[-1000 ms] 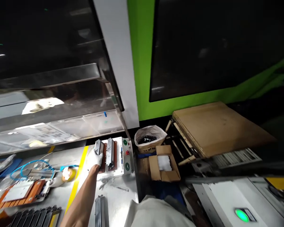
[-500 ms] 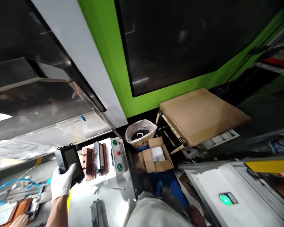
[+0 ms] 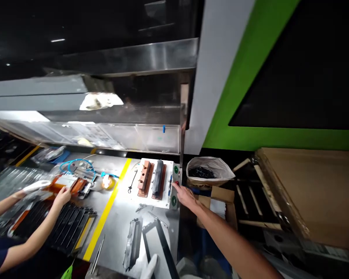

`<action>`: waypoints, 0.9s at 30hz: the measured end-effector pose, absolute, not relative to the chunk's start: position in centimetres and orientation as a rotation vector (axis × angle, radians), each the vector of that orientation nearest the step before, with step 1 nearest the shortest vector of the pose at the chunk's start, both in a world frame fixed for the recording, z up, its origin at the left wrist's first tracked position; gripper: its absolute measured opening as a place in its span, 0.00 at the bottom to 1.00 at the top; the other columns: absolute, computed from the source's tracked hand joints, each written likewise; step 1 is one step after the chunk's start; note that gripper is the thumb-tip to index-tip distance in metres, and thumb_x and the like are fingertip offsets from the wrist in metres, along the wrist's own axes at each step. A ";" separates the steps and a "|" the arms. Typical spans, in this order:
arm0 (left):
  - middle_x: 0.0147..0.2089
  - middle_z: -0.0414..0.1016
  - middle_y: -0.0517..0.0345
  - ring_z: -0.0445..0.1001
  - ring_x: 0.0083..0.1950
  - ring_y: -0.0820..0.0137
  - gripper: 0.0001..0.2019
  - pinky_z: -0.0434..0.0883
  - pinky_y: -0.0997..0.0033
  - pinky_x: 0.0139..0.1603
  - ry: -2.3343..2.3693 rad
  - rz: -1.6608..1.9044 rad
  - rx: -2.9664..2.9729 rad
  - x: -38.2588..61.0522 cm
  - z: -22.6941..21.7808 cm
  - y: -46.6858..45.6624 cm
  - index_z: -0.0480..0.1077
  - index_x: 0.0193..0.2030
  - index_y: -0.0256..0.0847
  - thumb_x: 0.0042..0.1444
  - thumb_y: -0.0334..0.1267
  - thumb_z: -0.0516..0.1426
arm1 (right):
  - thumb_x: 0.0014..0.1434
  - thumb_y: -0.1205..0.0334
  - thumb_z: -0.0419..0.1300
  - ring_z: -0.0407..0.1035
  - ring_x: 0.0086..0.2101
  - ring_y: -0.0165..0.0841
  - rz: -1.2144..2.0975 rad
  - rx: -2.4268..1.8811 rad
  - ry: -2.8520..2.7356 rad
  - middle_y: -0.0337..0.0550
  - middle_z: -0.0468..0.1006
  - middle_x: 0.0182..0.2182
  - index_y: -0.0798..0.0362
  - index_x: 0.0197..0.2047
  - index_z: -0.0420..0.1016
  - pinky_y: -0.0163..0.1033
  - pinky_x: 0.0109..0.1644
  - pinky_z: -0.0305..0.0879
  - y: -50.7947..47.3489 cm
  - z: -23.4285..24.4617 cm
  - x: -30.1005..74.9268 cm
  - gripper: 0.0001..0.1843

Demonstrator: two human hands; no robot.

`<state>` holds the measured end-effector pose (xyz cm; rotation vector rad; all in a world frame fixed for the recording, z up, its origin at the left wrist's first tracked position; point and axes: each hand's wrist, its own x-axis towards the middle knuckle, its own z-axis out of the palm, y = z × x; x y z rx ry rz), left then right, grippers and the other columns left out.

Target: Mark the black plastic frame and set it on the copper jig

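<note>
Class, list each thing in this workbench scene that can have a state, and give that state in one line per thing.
right hand: bare, fingers at the button panel
left hand: white-gloved, at the bottom edge, grip hidden
cardboard box: flaps open
lined bin: open, dark scraps inside
right fixture: dark part seated
left fixture: no dark part seated

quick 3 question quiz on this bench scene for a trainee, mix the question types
1. True or false: the right hand is bare and reaches to the button panel at the edge of the white plate.
2. Which lies right of the button panel? A) bin with a plastic liner B) blue tubing C) black trays
3. Fill in: the stripe painted across the bench is ____.

Key
1. True
2. A
3. yellow
</note>
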<state>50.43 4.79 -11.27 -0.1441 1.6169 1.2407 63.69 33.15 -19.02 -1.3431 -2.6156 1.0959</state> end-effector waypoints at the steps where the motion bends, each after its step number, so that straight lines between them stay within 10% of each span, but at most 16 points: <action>1: 0.75 0.59 0.70 0.56 0.75 0.48 0.54 0.70 0.43 0.68 1.606 1.244 -0.158 50.7 -11.7 4.1 0.40 0.73 0.75 0.44 0.49 0.68 | 0.61 0.71 0.53 0.71 0.49 0.43 1.051 -1.339 -2.687 0.49 0.77 0.49 0.42 0.71 0.59 0.41 0.52 0.61 34.1 -18.9 62.0 0.36; 5: 0.71 0.66 0.66 0.62 0.71 0.41 0.45 0.71 0.33 0.64 1.559 1.254 -0.251 52.4 -12.9 1.6 0.55 0.68 0.77 0.43 0.53 0.68 | 0.58 0.74 0.55 0.71 0.47 0.46 0.920 -1.327 -2.892 0.53 0.78 0.44 0.50 0.61 0.71 0.43 0.50 0.60 36.1 -18.8 58.7 0.28; 14: 0.68 0.69 0.40 0.53 0.76 0.46 0.41 0.54 0.55 0.79 1.601 1.435 -0.177 53.4 -15.7 -0.4 0.68 0.57 0.43 0.38 0.61 0.69 | 0.63 0.59 0.52 0.71 0.40 0.41 1.029 -1.464 -2.478 0.47 0.77 0.36 0.50 0.45 0.72 0.40 0.43 0.60 32.4 -15.7 61.5 0.12; 19: 0.56 0.78 0.35 0.66 0.69 0.40 0.39 0.67 0.42 0.70 1.554 1.413 0.126 52.9 -12.9 1.7 0.66 0.56 0.41 0.41 0.59 0.69 | 0.68 0.41 0.32 0.75 0.32 0.40 1.433 -1.590 -1.829 0.48 0.78 0.30 0.54 0.48 0.68 0.40 0.35 0.68 25.7 -13.1 68.3 0.32; 22: 0.63 0.74 0.35 0.64 0.71 0.46 0.38 0.70 0.49 0.67 1.509 1.238 0.286 53.6 -9.9 2.3 0.64 0.61 0.38 0.48 0.56 0.67 | 0.62 0.27 0.47 0.77 0.36 0.40 1.855 -1.387 -1.142 0.50 0.81 0.34 0.54 0.50 0.71 0.41 0.40 0.72 21.5 -10.6 72.3 0.37; 27: 0.64 0.74 0.47 0.72 0.65 0.55 0.31 0.71 0.56 0.65 1.373 1.045 0.518 56.0 -4.7 1.8 0.62 0.64 0.43 0.56 0.51 0.63 | 0.56 0.37 0.67 0.73 0.37 0.37 1.701 -1.152 -0.938 0.42 0.76 0.29 0.54 0.37 0.77 0.40 0.48 0.68 16.2 -5.3 75.8 0.25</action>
